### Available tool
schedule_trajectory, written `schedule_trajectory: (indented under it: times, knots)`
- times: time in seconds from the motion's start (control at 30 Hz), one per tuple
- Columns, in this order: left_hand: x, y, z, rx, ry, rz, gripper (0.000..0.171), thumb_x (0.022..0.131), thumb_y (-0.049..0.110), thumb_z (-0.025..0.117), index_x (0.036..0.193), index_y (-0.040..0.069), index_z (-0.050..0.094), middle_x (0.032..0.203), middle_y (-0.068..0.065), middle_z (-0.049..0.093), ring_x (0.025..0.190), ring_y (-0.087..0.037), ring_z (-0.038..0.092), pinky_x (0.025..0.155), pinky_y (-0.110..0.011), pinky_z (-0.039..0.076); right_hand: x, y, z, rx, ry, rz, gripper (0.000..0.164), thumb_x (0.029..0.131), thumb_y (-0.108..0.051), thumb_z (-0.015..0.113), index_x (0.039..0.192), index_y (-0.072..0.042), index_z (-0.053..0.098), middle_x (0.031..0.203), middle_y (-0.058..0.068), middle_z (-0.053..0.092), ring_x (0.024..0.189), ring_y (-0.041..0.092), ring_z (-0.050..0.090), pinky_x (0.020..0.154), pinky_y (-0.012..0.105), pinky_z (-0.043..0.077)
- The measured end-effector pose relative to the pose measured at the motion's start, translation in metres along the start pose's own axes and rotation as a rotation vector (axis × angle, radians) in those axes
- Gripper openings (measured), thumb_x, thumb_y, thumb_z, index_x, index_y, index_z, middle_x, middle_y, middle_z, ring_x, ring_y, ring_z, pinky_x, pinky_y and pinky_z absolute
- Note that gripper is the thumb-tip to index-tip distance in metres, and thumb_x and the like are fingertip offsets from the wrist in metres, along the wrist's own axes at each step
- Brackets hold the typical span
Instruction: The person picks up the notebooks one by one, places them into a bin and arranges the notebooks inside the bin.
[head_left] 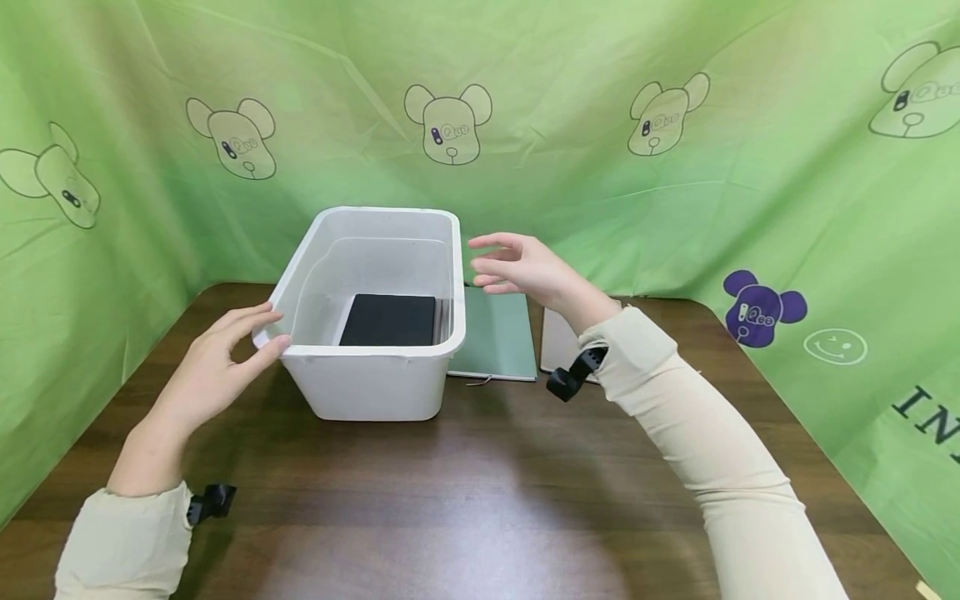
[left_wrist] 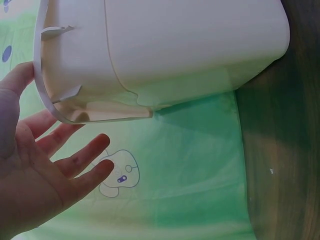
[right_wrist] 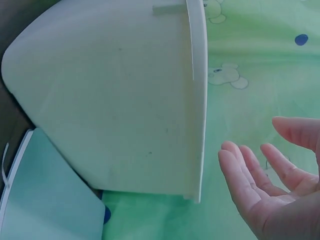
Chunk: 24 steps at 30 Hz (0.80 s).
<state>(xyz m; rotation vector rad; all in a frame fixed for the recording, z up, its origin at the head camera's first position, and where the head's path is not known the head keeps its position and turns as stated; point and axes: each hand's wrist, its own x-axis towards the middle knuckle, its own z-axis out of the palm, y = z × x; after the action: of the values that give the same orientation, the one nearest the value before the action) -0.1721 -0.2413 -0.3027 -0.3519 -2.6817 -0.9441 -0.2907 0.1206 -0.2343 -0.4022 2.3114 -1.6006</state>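
The tub (head_left: 378, 387) stood on the desk (head_left: 375, 500), left of centre, a book (head_left: 390, 322) lying inside it. Just to the tub's right lay a notebook (head_left: 498, 333), and farther right a second notebook (head_left: 558, 343). The curtain (head_left: 562, 200) hung behind the desk. The left hand (head_left: 213, 358) was at the tub's near left corner; the right hand (head_left: 528, 271) was right of the tub, apart from it.

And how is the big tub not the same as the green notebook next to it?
The white tub is deep and hollow, open at the top, while the green notebook is thin and closed. The tub stands tall; the notebook lies flat. The person's left hand touches the tub's rim, but no hand touches the notebook. Both are on the brown table.
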Motion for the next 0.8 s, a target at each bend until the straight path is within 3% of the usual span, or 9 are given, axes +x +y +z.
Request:
schedule_trajectory:
  times: [0.27, 0.5, 0.8]
  knots:
    - [-0.001, -0.001, 0.001, -0.004, 0.004, -0.002, 0.049, 0.093, 0.037, 0.056, 0.132, 0.007, 0.052, 0.146, -0.015, 0.040, 0.133, -0.041, 0.035, 0.101, -0.065, 0.029, -0.015, 0.018, -0.015, -0.004, 0.037, -0.018, 0.046, 0.093, -0.016, 0.056, 0.137, -0.009, 0.044, 0.133, 0.019, 0.050, 0.103, 0.020, 0.063, 0.093, 0.032, 0.053]
    - [-0.001, -0.003, 0.002, -0.003, 0.002, -0.002, 0.049, 0.093, 0.037, 0.055, 0.131, 0.008, 0.052, 0.146, -0.014, 0.040, 0.134, -0.041, 0.034, 0.101, -0.065, 0.029, -0.027, 0.041, -0.038, 0.044, 0.047, -0.006, 0.054, 0.094, -0.020, 0.055, 0.142, -0.005, 0.035, 0.134, 0.019, 0.046, 0.095, 0.007, 0.065, 0.088, 0.022, 0.053]
    - [-0.001, -0.003, 0.003, -0.006, 0.006, 0.004, 0.049, 0.093, 0.037, 0.055, 0.131, 0.007, 0.052, 0.146, -0.014, 0.040, 0.134, -0.041, 0.034, 0.101, -0.065, 0.029, -0.043, 0.072, -0.063, 0.110, 0.112, 0.034, 0.060, 0.093, -0.021, 0.056, 0.144, -0.002, 0.030, 0.117, 0.004, 0.052, 0.090, 0.001, 0.065, 0.089, 0.021, 0.053]
